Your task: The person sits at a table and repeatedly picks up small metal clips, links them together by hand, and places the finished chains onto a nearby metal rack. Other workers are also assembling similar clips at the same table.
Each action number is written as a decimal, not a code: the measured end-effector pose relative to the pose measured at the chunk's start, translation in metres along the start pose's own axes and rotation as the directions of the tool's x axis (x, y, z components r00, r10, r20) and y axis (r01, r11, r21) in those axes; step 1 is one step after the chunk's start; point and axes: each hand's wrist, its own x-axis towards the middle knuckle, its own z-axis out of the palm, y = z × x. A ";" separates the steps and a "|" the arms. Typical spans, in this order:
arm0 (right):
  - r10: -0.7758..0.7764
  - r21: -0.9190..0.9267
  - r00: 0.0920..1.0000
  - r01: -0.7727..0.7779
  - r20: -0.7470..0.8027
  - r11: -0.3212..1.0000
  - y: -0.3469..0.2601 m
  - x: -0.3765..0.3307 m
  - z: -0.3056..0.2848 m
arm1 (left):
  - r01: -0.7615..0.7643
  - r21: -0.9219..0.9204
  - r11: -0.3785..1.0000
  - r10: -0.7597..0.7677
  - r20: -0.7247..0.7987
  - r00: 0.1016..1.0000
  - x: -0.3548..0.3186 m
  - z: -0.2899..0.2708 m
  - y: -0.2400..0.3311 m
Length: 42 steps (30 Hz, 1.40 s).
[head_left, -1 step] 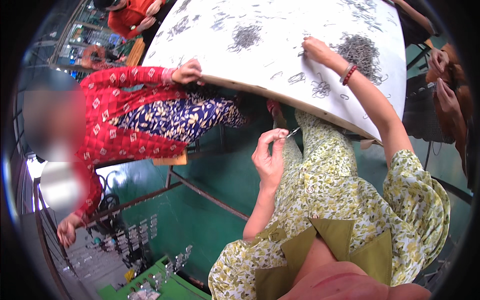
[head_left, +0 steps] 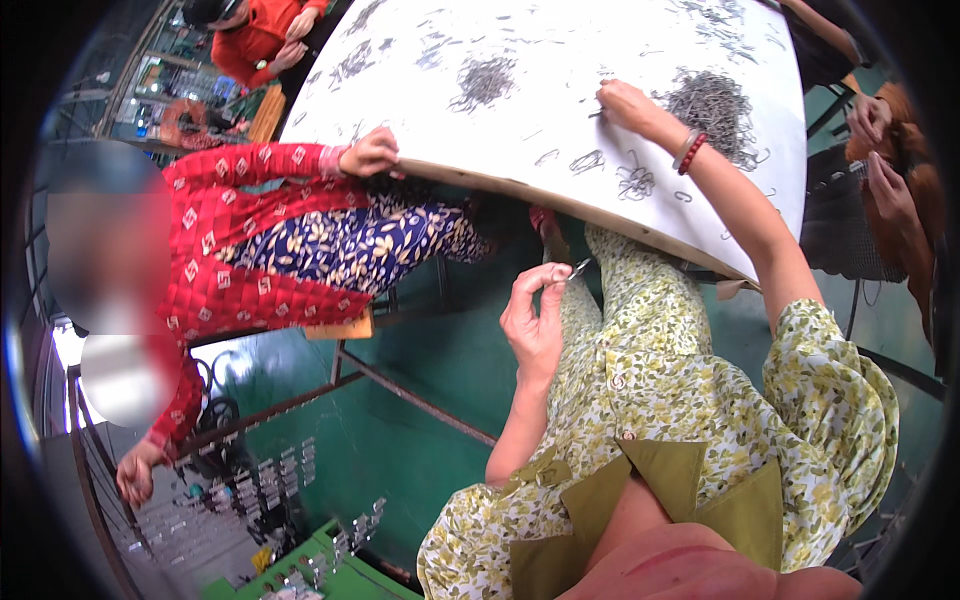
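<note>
While the right hand (head_left: pixel 632 108) reaches out over the white surface (head_left: pixel 480 140), the left hand (head_left: pixel 537 325) hangs in the air above the lap, nearer the body and short of the surface's edge. Its grip is pinched, thumb against fingertips, and it has a small shiny metal piece (head_left: pixel 580 267), one end poking out to the right! Over on the right hand, the fingers are bunched low against the surface, a dark sliver by their tips; whether that grip really has hold of it, I can't tell. Just to the right sits the big heap of bent metal pieces (head_left: pixel 715 105), dense and tangled, with a smaller pile (head_left: pixel 484 82) off to the left. Nearer the edge, a loose cluster (head_left: pixel 635 182) lies apart from the heap, a little group (head_left: pixel 587 161) to its left. So how far along? Partway at most, I'd judge: one piece is in hand, a few lie separated, and plenty remains heaped or scattered toward the far side. Nothing here looks finished.
</note>
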 end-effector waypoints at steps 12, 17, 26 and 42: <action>-0.069 -0.049 0.998 0.068 -0.011 0.996 -0.007 -0.020 -0.008 | 0.002 -0.004 1.000 -0.002 0.003 1.000 0.009 0.005 0.003; -0.311 -0.034 0.951 0.311 0.004 0.950 -0.015 -0.015 -0.008 | 0.009 0.018 1.000 -0.010 0.040 0.999 0.007 0.003 0.002; -0.095 0.511 0.989 0.141 -0.114 0.848 -0.057 -0.042 -0.053 | -0.003 0.082 0.997 -0.001 0.048 0.999 0.011 0.005 0.005; 0.134 0.948 0.991 -0.037 -0.006 0.317 -0.187 -0.137 -0.098 | 0.089 0.305 0.948 -0.120 0.086 0.989 0.030 -0.004 -0.007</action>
